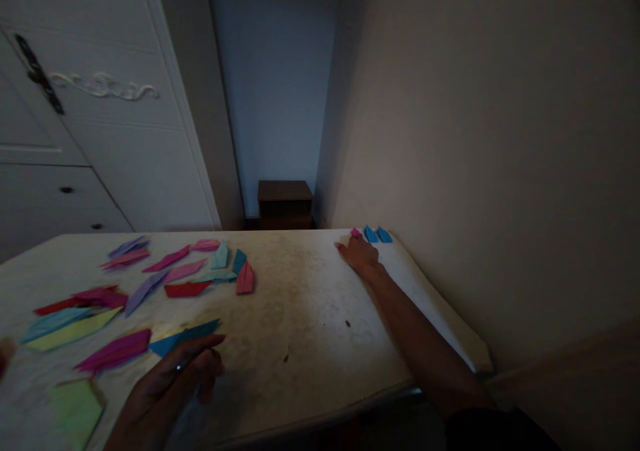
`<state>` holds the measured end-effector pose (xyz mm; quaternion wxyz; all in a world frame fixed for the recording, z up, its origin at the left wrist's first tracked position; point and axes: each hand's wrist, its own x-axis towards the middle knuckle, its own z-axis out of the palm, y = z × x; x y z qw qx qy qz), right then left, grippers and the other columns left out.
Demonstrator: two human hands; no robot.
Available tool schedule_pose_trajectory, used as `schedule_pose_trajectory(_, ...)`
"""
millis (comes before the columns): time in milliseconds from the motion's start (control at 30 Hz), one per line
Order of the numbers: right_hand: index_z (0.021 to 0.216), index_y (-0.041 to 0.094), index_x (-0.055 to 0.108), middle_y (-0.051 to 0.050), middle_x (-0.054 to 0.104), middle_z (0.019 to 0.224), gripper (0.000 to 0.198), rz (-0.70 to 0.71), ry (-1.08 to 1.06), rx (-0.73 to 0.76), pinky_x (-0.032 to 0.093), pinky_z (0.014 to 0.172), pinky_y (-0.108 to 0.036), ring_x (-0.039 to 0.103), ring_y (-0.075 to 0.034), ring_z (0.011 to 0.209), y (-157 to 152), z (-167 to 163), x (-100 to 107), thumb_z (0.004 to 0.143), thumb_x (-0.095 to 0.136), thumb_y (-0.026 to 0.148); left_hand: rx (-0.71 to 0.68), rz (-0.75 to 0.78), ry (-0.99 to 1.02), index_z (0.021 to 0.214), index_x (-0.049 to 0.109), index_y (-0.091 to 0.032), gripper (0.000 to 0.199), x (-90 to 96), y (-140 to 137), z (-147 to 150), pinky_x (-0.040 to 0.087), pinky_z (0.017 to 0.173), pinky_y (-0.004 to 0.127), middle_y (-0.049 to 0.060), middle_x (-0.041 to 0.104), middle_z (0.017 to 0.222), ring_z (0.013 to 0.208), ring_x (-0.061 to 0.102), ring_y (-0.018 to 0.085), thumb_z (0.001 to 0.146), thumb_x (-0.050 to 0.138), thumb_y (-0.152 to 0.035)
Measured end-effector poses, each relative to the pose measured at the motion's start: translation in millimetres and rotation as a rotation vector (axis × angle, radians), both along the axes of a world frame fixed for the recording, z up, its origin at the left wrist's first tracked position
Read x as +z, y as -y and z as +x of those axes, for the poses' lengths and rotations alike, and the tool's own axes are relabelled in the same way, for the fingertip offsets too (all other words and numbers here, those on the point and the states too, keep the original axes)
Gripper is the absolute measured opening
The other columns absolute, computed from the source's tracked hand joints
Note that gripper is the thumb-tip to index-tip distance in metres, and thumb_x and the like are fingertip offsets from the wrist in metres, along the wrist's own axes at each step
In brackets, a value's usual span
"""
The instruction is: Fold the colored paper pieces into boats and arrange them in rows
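Observation:
Far along the table's right side, my right hand point(360, 254) reaches out with its thumb spread away from the fingers. A small pink folded paper piece point(355, 232) shows at its fingertips; the hand partly hides it. Just right of it stand two blue folded paper boats point(377, 234). My left hand point(183, 377), wearing a ring, hovers at the near left, index finger stretched and the others bent, with nothing seen in it. Right beyond it lies a blue paper boat point(185, 336), with a magenta paper boat point(115, 351) to its left.
Several coloured paper boats, among them a red one point(187, 289) and a yellow one point(75, 331), cover the left of the white table point(300, 291). A wall point(475, 171) borders the right; a white cabinet point(125, 171) stands behind. A blurred shape point(5, 356) touches the left edge.

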<state>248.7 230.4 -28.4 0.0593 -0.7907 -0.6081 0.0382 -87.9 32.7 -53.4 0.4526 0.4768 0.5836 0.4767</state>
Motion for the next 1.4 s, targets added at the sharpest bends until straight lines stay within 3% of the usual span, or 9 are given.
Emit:
schedule_pose_trajectory(200, 0.14, 0.007, 0.041, -0.024, 0.034, 0.149, 0.064, 0.058, 0.025, 0.04, 0.048, 0.088, -0.042, 0.056, -0.033, 0.117, 4, -6, 2, 0.094, 0.041, 0.051, 0.006, 0.046, -0.004, 0.094, 0.071, -0.019, 0.046, 11.0, 4, 7, 0.047, 0.062, 0.027, 0.0, 0.062, 0.061, 0.056, 0.056, 0.015, 0.071, 0.067, -0.059)
schedule_pose_trajectory(333, 0.133, 0.015, 0.05, -0.015, 0.04, 0.148, 0.049, 0.127, 0.04, 0.202, 0.047, 0.089, -0.036, 0.056, -0.028, 0.115, 15, -24, 4, 0.095, 0.042, 0.045, 0.013, 0.045, 0.024, 0.099, 0.07, -0.018, 0.045, 16.5, 7, 14, 0.045, 0.061, 0.027, 0.0, 0.063, 0.065, 0.057, 0.055, 0.014, 0.075, 0.066, -0.056)
schedule_pose_trajectory(500, 0.103, 0.022, 0.065, -0.006, 0.066, 0.112, 0.03, 0.173, 0.02, 0.485, 0.045, 0.076, -0.028, 0.063, -0.019, 0.094, 41, -64, 5, 0.097, 0.04, 0.039, 0.018, 0.061, 0.124, 0.099, 0.068, -0.017, 0.04, 13.4, 7, 16, 0.043, 0.058, 0.025, -0.001, 0.061, 0.066, 0.053, 0.051, 0.011, 0.077, 0.066, -0.051)
schedule_pose_trajectory(700, 0.079, 0.02, 0.066, -0.005, 0.07, 0.083, 0.034, 0.097, -0.004, 0.7, 0.035, 0.062, -0.026, 0.062, -0.018, 0.077, 61, -88, -4, 0.096, 0.044, 0.04, -0.067, 0.13, 0.124, 0.098, 0.068, -0.015, 0.037, 10.5, 6, 14, 0.043, 0.055, 0.024, 0.0, 0.062, 0.067, 0.052, 0.052, 0.01, 0.08, 0.064, -0.048)
schedule_pose_trajectory(867, 0.068, 0.02, 0.061, -0.004, 0.067, 0.073, 0.038, 0.16, -0.087, 0.752, 0.029, 0.057, -0.025, 0.058, -0.017, 0.067, 56, -85, -19, 0.094, 0.043, 0.041, -0.005, 0.189, 0.067, 0.091, 0.068, -0.014, 0.035, 12.2, 7, 7, 0.041, 0.05, 0.022, 0.0, 0.061, 0.066, 0.049, 0.05, 0.009, 0.08, 0.062, -0.047)
schedule_pose_trajectory(1000, 0.063, 0.02, 0.057, -0.003, 0.064, 0.068, 0.042, 0.166, -0.131, 0.763, 0.026, 0.056, -0.026, 0.055, -0.017, 0.063, 53, -82, -25, 0.093, 0.04, 0.045, 0.102, 0.261, -0.179, 0.092, 0.068, -0.015, 0.034, 29.7, 10, -22, 0.041, 0.049, 0.021, 0.001, 0.061, 0.068, 0.052, 0.051, 0.01, 0.081, 0.061, -0.046)
schedule_pose_trajectory(1100, 0.062, 0.02, 0.055, -0.003, 0.063, 0.066, 0.043, 0.163, -0.156, 0.762, 0.027, 0.056, -0.026, 0.055, -0.017, 0.062, 54, -82, -25, 0.091, 0.039, 0.048, 0.192, 0.314, -0.552, 0.105, 0.067, -0.016, 0.036, 52.1, 9, -58, 0.044, 0.055, 0.023, 0.002, 0.064, 0.073, 0.058, 0.054, 0.012, 0.083, 0.057, -0.043)
schedule_pose_trajectory(1200, 0.061, 0.021, 0.055, -0.003, 0.063, 0.065, 0.044, 0.152, -0.178, 0.747, 0.028, 0.055, -0.026, 0.055, -0.017, 0.061, 54, -82, -24, 0.09, 0.038, 0.05, 0.178, 0.259, -0.863, 0.111, 0.066, -0.019, 0.038, 66.8, 1, -93, 0.048, 0.064, 0.027, 0.005, 0.068, 0.092, 0.062, 0.059, 0.014, 0.082, 0.057, -0.041)
schedule_pose_trajectory(1400, 0.057, 0.021, 0.053, -0.003, 0.061, 0.061, 0.046, 0.158, -0.216, 0.747, 0.028, 0.054, -0.026, 0.054, -0.017, 0.058, 53, -81, -25, 0.087, 0.038, 0.054, -0.001, 0.047, -1.101, 0.101, 0.071, -0.02, 0.03, 52.8, -17, -131, 0.048, 0.078, 0.029, 0.007, 0.072, 0.097, 0.088, 0.066, 0.021, 0.074, 0.066, -0.033)
